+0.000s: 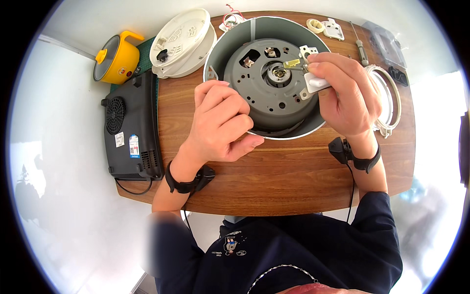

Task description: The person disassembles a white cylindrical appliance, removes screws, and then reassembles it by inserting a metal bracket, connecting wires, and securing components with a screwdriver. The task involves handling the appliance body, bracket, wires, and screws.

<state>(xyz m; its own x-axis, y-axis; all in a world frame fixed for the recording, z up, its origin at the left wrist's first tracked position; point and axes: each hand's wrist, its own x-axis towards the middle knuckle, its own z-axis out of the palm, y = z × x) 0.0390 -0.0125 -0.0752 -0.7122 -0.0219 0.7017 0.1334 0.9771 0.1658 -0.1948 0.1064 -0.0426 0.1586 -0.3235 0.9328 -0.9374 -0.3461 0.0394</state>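
A round metal housing (293,128), which looks like a rice cooker body, stands on the table before me. Inside sits a grey metal plate (262,98) with several holes and a springed round part (279,74) at its centre. My left hand (220,120) is curled over the housing's near-left rim, thumb on the outer side. Between thumb and fingers, my right hand (345,90) pinches a metal switch bracket with a white plastic lever (317,82). Its thin yellowish arm (292,63) reaches over the plate toward the centre. The fingers hide part of the bracket.
At the left lie a black appliance base (132,132) with a fan grille, a yellow pot (115,59) and white plastic covers (183,41). To the right are a white ring (395,100), a screwdriver (362,51) and a clear box (387,41). A tape roll (315,25) lies behind.
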